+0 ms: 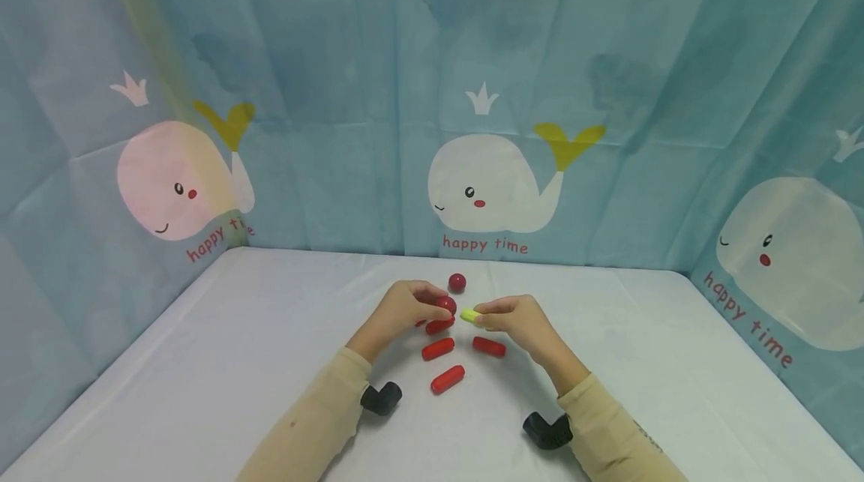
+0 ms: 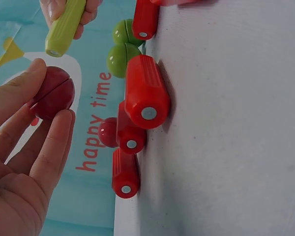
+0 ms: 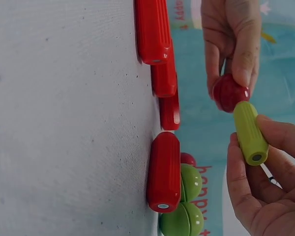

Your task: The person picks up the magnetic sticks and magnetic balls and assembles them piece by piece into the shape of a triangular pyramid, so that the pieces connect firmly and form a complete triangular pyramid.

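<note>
My left hand (image 1: 405, 306) pinches a dark red ball (image 2: 54, 93) with a seam round it, thumb on one side and fingers on the other. Facing it, my right hand (image 1: 516, 318) holds a yellow-green toy rod (image 3: 250, 132) between thumb and fingers. A round metal disc shows on the rod's end. The rod's far end points at the ball, with a small gap between them in the left wrist view. Below the hands lie several red rods (image 1: 439, 348) with metal discs in their ends.
Another red ball (image 1: 457, 283) sits on the white table (image 1: 324, 272) beyond the hands. Green balls (image 2: 119, 60), mostly hidden by my right hand in the head view, stand near the red rods. A blue curtain (image 1: 351, 92) with printed whales hangs round the table.
</note>
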`<state>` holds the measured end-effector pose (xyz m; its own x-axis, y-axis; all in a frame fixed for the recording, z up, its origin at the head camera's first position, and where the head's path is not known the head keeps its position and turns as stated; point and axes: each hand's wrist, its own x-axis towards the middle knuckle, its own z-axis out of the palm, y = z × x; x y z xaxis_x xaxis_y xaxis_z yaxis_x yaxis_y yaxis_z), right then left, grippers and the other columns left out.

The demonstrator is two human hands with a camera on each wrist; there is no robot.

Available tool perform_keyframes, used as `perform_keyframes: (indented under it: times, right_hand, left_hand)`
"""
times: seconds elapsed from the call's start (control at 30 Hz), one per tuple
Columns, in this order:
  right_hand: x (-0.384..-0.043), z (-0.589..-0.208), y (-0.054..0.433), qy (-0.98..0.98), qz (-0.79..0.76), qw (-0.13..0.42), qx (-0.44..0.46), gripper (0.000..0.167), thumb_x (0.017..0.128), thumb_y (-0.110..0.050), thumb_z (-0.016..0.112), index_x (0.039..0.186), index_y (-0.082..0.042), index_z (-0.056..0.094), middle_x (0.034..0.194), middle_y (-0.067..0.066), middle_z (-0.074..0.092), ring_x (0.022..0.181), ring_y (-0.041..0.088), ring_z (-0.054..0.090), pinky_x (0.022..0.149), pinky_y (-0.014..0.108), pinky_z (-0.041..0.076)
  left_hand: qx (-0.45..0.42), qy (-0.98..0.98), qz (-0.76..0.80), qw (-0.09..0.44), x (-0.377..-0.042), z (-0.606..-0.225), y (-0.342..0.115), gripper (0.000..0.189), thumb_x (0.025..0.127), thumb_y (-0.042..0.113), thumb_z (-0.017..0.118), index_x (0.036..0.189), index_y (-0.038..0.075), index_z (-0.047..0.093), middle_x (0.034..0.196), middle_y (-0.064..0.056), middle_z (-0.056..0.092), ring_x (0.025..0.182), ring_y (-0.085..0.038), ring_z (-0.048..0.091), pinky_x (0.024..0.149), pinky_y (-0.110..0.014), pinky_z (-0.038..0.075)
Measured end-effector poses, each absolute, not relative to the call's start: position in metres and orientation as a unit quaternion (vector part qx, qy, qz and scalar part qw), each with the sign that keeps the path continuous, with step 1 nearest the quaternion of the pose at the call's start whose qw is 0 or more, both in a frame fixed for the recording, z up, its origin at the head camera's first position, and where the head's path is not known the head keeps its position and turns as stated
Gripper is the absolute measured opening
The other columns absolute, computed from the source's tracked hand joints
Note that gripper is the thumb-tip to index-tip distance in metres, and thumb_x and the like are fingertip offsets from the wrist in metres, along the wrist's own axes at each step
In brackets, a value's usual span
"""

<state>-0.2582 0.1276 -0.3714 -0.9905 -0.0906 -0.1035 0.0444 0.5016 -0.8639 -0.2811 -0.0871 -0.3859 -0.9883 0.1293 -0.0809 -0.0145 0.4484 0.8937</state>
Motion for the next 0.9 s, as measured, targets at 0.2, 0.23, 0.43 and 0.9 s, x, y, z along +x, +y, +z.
perform_keyframes:
  times: [0.2, 0.23, 0.43, 0.9]
  right_hand:
    - [-0.2574, -0.3720, 0.1268, 0.861, -0.504, 0.066, -0.018, 0.022, 0.089, -0.022, 0.073, 0.108, -0.011, 0.077, 0.107, 0.004, 0.075, 0.090, 0.016, 0.068, 0.095, 0.045, 0.054]
    - [-0.2573, -0.3722, 0.1266, 0.861, -0.504, 0.066, -0.019, 0.022, 0.089, -0.022, 0.073, 0.107, -0.010, 0.077, 0.107, 0.004, 0.075, 0.090, 0.015, 0.068, 0.094, 0.045, 0.054]
    - [-0.2579, -0.3736, 0.1259, 0.858, -0.510, 0.063, -0.019, 0.022, 0.089, -0.021, 0.073, 0.106, -0.010, 0.078, 0.106, 0.004, 0.075, 0.088, 0.015, 0.069, 0.093, 0.043, 0.055]
    - [-0.2572, -0.3744, 0.1262, 0.859, -0.507, 0.064, -0.023, 0.023, 0.088, -0.022, 0.074, 0.107, -0.009, 0.078, 0.111, 0.005, 0.074, 0.088, 0.015, 0.068, 0.092, 0.043, 0.056]
  left_hand:
    - [0.044, 0.855, 0.513, 0.061, -0.2790, -0.3836, -0.0856, 0.034, 0.080, 0.028, 0.083, 0.111, 0.021, 0.074, 0.111, -0.001, 0.072, 0.103, -0.021, 0.062, 0.085, -0.037, 0.059]
    - [0.044, 0.857, 0.511, 0.060, -0.2788, -0.3838, -0.0855, 0.034, 0.080, 0.028, 0.083, 0.111, 0.021, 0.074, 0.111, -0.001, 0.072, 0.102, -0.021, 0.062, 0.085, -0.037, 0.059]
    - [0.054, 0.862, 0.502, 0.054, -0.2781, -0.3844, -0.0851, 0.034, 0.080, 0.028, 0.083, 0.111, 0.021, 0.075, 0.110, 0.000, 0.072, 0.102, -0.020, 0.062, 0.085, -0.036, 0.059]
    - [0.060, 0.867, 0.492, 0.058, -0.2766, -0.3816, -0.0819, 0.034, 0.080, 0.026, 0.083, 0.113, 0.020, 0.075, 0.111, 0.000, 0.072, 0.104, -0.020, 0.062, 0.087, -0.035, 0.058]
